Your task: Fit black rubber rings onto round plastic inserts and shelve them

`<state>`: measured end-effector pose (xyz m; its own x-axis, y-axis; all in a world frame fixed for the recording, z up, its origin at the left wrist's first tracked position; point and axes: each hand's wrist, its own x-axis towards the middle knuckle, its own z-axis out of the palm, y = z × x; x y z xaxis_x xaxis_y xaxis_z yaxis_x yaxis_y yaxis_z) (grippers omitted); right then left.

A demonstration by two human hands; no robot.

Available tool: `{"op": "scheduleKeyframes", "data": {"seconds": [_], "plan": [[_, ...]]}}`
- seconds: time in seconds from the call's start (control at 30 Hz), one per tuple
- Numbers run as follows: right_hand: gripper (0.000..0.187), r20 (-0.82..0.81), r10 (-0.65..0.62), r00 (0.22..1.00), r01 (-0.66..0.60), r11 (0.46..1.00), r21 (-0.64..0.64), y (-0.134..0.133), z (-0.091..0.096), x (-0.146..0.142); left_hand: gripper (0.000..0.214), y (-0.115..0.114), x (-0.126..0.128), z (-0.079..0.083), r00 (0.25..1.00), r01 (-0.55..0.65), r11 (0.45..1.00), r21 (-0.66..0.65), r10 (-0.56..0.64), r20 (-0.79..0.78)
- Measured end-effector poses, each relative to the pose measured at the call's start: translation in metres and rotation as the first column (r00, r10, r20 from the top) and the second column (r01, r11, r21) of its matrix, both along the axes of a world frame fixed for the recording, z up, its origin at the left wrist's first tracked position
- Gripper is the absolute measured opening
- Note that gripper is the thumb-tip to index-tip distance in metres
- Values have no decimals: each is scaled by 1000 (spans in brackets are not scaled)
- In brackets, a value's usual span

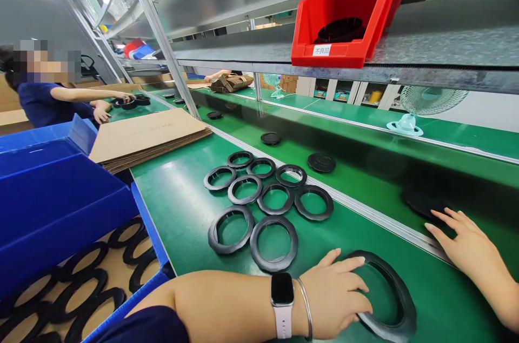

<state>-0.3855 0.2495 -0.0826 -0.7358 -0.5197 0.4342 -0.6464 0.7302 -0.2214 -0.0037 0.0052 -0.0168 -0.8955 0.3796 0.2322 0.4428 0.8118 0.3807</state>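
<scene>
My left hand [338,294], with a watch and bangle on its wrist, lies with fingers spread over the left side of a large black ring [406,305] on the green table. Its fingertips touch the ring's rim, while the thumb points away from it. At the right, my right hand [472,243] reaches over the conveyor belt, fingers apart. Those fingertips are at the near edge of a dark round disc [421,203], which is dim in shadow. Several more black rings [273,266] lie flat in a cluster left of my hands.
Black discs [321,162] sit along the green belt beyond a metal rail [365,213]. A blue bin [60,213] with rings stands left, near stacked cardboard [150,135]. Overhead, a red bin [324,54] rests on a shelf. A co-worker [52,94] handles black parts far left.
</scene>
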Motion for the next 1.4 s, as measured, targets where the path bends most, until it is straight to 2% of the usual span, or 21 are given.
{"op": "scheduleKeyframes", "data": {"seconds": [0.07,0.1,0.13,0.17,0.2,0.23,0.3,0.37,0.4,0.43,0.47,0.6,0.73,0.87,0.97,1.07,1.17,1.23,1.27,1.33,1.4], "plan": [[63,-1,8,1000,-8,1000,-7,1,-1,-1,20,1,0,2,1000,-14,996,89,13,10],[62,1,11,1000,-11,1000,-12,2,-2,-2,19,2,0,4,999,-46,983,179,41,30],[61,4,13,1000,-13,1000,-17,3,-3,-2,18,3,0,6,994,-104,950,294,88,68],[60,5,14,1000,-14,1000,-23,3,-3,-3,18,4,0,8,981,-184,888,421,142,128],[59,5,17,1000,-16,999,-28,3,-3,-3,19,5,-1,10,960,-273,792,547,189,205],[58,3,18,1000,-17,999,-36,2,-3,-2,20,6,-3,11,935,-351,669,655,209,287],[55,-7,22,1000,-23,998,-59,-2,1,2,32,7,-9,10,889,-455,368,811,148,432],[53,-17,23,1000,-24,996,-87,-6,8,10,50,7,-15,5,854,-521,80,850,31,520],[53,-21,21,1000,-23,995,-101,-9,13,16,57,7,-17,3,835,-550,-20,835,-12,549],[53,-23,15,1000,-17,994,-112,-11,19,22,61,7,-19,1,818,-574,-82,814,-39,573],[54,-23,20,1000,-22,993,-113,-13,24,27,63,7,-20,-1,805,-592,-111,798,-51,590],[49,4,-21,1000,21,996,-81,-20,37,39,56,4,-19,0,787,-617,-85,782,-75,613],[42,59,-36,998,42,993,-110,-21,39,39,52,0,-19,6,764,-644,-21,764,-43,643],[41,87,-19,996,31,989,-143,-22,41,41,52,1,-19,10,754,-657,-6,754,-23,656],[42,106,-35,994,51,988,-147,-26,43,46,51,2,-19,12,748,-663,27,748,-11,663],[42,93,-83,992,94,989,-111,-27,49,48,47,1,-17,12,731,-678,120,725,5,683],[40,55,-197,979,201,977,-76,-14,60,35,46,-5,-17,6,722,-669,294,683,35,691],[39,30,-334,942,335,939,-78,10,71,20,49,-9,-18,0,718,-657,400,639,70,693],[38,22,-415,909,416,905,-87,27,76,13,52,-11,-18,-2,712,-656,435,617,85,697],[40,23,-585,811,583,804,-112,67,85,6,57,-11,-19,-4,696,-665,468,582,104,711],[40,50,-725,687,724,677,-129,108,91,7,59,-10,-20,-1,683,-672,477,567,102,723]]}}
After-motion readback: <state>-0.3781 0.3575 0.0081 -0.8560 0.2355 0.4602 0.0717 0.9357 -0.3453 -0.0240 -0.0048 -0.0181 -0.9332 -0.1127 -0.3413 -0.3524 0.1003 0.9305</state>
